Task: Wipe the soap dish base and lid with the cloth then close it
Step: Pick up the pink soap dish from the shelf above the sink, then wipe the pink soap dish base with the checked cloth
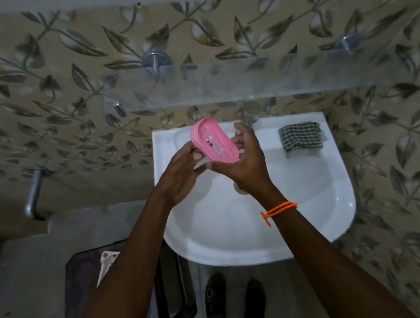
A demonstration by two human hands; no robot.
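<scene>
A pink oval soap dish part (213, 140) with drain holes is held tilted above the back of the white sink (315, 198), its hollow side facing me. My left hand (181, 173) grips its left edge from below. My right hand (246, 159) holds its right edge, fingers curled behind it. Something pale shows under the pink piece between my hands; whether it is the other half I cannot tell. The folded green-and-white checked cloth (301, 139) lies on the sink's back right ledge, apart from both hands.
A glass shelf (247, 82) on metal brackets hangs on the leaf-patterned tile wall above the sink. A tap (249, 120) stands behind my right hand. A metal pipe (33, 192) juts out at left. A dark bin or stool (172, 284) stands on the floor at lower left.
</scene>
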